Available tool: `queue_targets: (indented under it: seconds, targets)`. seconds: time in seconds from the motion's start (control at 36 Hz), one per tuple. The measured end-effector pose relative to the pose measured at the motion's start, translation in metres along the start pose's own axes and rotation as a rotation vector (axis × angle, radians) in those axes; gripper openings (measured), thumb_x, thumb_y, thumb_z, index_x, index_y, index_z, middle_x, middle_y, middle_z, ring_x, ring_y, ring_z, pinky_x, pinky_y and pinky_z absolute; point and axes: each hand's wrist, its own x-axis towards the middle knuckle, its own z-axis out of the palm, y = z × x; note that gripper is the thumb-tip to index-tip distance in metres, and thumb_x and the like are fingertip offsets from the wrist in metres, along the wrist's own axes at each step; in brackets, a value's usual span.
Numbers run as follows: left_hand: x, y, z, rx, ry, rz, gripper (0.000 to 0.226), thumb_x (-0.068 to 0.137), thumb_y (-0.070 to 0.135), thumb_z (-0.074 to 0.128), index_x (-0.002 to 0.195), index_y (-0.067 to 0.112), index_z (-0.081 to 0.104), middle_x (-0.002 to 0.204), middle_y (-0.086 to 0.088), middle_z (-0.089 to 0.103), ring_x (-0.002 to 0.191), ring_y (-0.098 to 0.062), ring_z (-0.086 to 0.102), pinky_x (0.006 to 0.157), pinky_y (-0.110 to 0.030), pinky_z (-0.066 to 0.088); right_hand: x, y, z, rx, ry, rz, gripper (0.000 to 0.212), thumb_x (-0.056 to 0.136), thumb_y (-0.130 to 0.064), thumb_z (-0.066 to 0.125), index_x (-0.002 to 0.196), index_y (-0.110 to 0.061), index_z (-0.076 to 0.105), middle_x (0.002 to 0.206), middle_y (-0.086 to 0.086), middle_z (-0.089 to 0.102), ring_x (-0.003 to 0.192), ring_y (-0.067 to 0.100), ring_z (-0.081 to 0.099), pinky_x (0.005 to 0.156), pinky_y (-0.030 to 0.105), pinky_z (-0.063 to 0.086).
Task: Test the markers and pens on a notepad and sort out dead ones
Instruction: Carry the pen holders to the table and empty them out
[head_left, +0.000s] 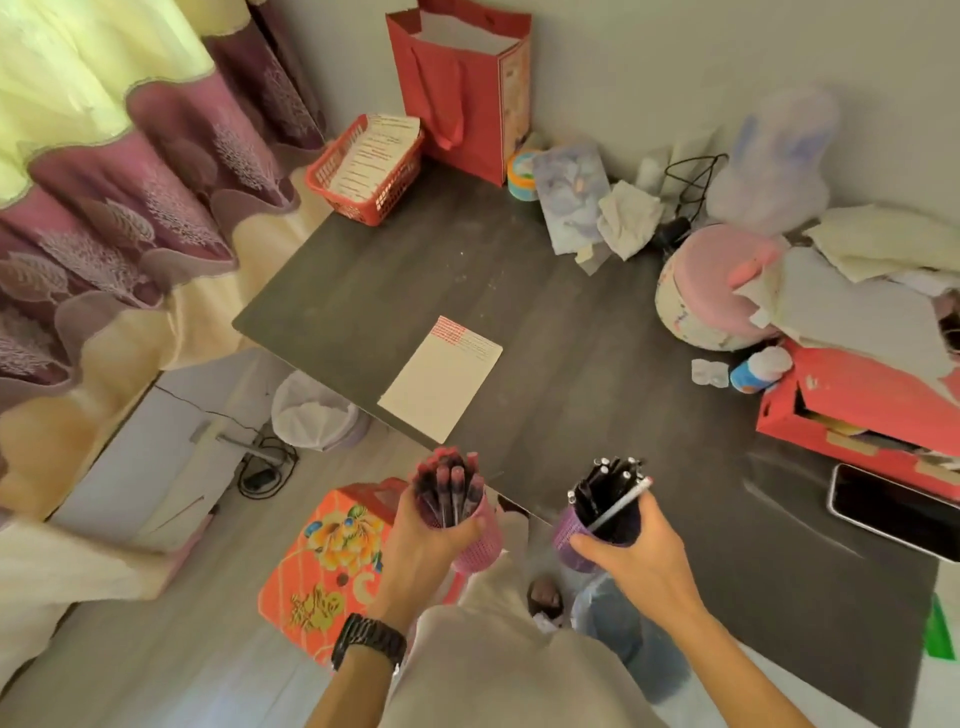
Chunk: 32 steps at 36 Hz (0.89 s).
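My left hand (423, 551) grips a pink mesh pen cup (480, 545) packed with several red-capped pens (449, 486), held over the table's near edge. My right hand (636, 558) grips a purple mesh pen cup (571, 535) filled with several black pens (610, 483) and one white pen lying slanted across the top. Both cups are in the air, apart from each other. A cream notepad (441, 379) with red print at its top lies flat on the dark table (597, 338), beyond both hands near the left edge.
A phone (893, 512) lies at the right edge. Red boxes (857, 400), papers and a pink round tin (711, 291) crowd the right back. A red basket (363, 174) and a red bag (462, 88) stand at the back. A bin (317, 410) and a flowered stool (327, 561) are on the floor at left.
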Motion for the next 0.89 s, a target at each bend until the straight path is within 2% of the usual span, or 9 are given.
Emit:
queue_targets:
  seconds: [0.17, 0.28, 0.33, 0.44, 0.56, 0.64, 0.75, 0.83, 0.89]
  targets:
    - [0.061, 0.044, 0.017, 0.006, -0.108, 0.004, 0.064, 0.063, 0.041, 0.09, 0.115, 0.047, 0.052, 0.105, 0.04, 0.064, 0.097, 0.015, 0.062, 0.079, -0.018, 0.048, 0.023, -0.003, 0.001, 0.11, 0.12, 0.117, 0.065, 0.061, -0.034, 0.093, 0.11, -0.054, 0.056, 0.096, -0.027, 0.071, 0.089, -0.008, 0.065, 0.073, 0.019, 0.048]
    - [0.105, 0.073, 0.028, 0.099, -0.161, -0.009, 0.072, 0.059, 0.047, 0.09, 0.116, 0.047, 0.046, 0.102, 0.034, 0.064, 0.089, 0.022, 0.058, 0.072, -0.013, 0.045, 0.046, -0.009, 0.001, 0.135, 0.203, 0.189, 0.076, 0.06, -0.033, 0.095, 0.123, -0.045, 0.055, 0.107, -0.018, 0.07, 0.096, 0.004, 0.066, 0.076, 0.024, 0.049]
    - [0.123, 0.087, 0.033, 0.146, -0.21, 0.0, 0.07, 0.06, 0.05, 0.09, 0.113, 0.049, 0.044, 0.102, 0.037, 0.059, 0.088, 0.024, 0.056, 0.07, -0.01, 0.043, 0.058, -0.013, 0.0, 0.131, 0.245, 0.212, 0.081, 0.061, -0.033, 0.094, 0.132, -0.038, 0.054, 0.113, -0.008, 0.071, 0.101, 0.016, 0.065, 0.081, 0.031, 0.049]
    - [0.148, 0.111, 0.041, 0.217, -0.216, 0.041, 0.066, 0.052, 0.057, 0.087, 0.106, 0.051, 0.049, 0.095, 0.045, 0.061, 0.088, 0.027, 0.055, 0.073, -0.01, 0.046, 0.08, -0.019, -0.002, 0.167, 0.328, 0.232, 0.091, 0.065, -0.03, 0.095, 0.141, -0.026, 0.046, 0.119, -0.001, 0.067, 0.103, 0.022, 0.061, 0.085, 0.034, 0.046]
    - [0.158, 0.134, 0.042, 0.239, -0.246, 0.089, 0.067, 0.053, 0.06, 0.086, 0.109, 0.053, 0.048, 0.1, 0.05, 0.057, 0.091, 0.027, 0.054, 0.058, -0.003, 0.044, 0.098, -0.028, 0.0, 0.249, 0.382, 0.243, 0.1, 0.063, -0.032, 0.096, 0.144, -0.026, 0.038, 0.125, -0.005, 0.062, 0.105, 0.019, 0.06, 0.086, 0.034, 0.045]
    - [0.165, 0.145, 0.043, 0.222, -0.222, 0.1, 0.072, 0.051, 0.06, 0.086, 0.112, 0.05, 0.049, 0.101, 0.037, 0.064, 0.092, 0.021, 0.058, 0.059, -0.004, 0.046, 0.112, -0.038, 0.0, 0.263, 0.33, 0.206, 0.091, 0.061, -0.034, 0.096, 0.135, -0.032, 0.042, 0.115, -0.013, 0.064, 0.098, 0.013, 0.062, 0.077, 0.027, 0.046]
    - [0.16, 0.151, 0.039, 0.229, -0.217, 0.164, 0.071, 0.05, 0.063, 0.086, 0.108, 0.054, 0.047, 0.1, 0.049, 0.057, 0.094, 0.023, 0.056, 0.058, 0.001, 0.044, 0.12, -0.045, 0.002, 0.263, 0.296, 0.157, 0.093, 0.059, -0.034, 0.096, 0.135, -0.037, 0.043, 0.109, -0.028, 0.059, 0.099, 0.007, 0.062, 0.073, 0.019, 0.046]
    - [0.157, 0.157, 0.034, 0.235, -0.204, 0.209, 0.072, 0.049, 0.068, 0.083, 0.109, 0.056, 0.046, 0.1, 0.053, 0.053, 0.094, 0.026, 0.054, 0.056, 0.001, 0.042, 0.122, -0.048, 0.003, 0.261, 0.27, 0.116, 0.092, 0.059, -0.036, 0.096, 0.135, -0.037, 0.044, 0.112, -0.027, 0.061, 0.099, 0.0, 0.061, 0.073, 0.015, 0.046]
    - [0.156, 0.16, 0.029, 0.218, -0.19, 0.218, 0.074, 0.048, 0.067, 0.084, 0.11, 0.054, 0.046, 0.103, 0.049, 0.055, 0.095, 0.023, 0.055, 0.057, 0.0, 0.044, 0.123, -0.05, 0.006, 0.255, 0.255, 0.09, 0.093, 0.06, -0.037, 0.096, 0.138, -0.033, 0.045, 0.118, -0.022, 0.063, 0.104, 0.006, 0.063, 0.079, 0.021, 0.05]
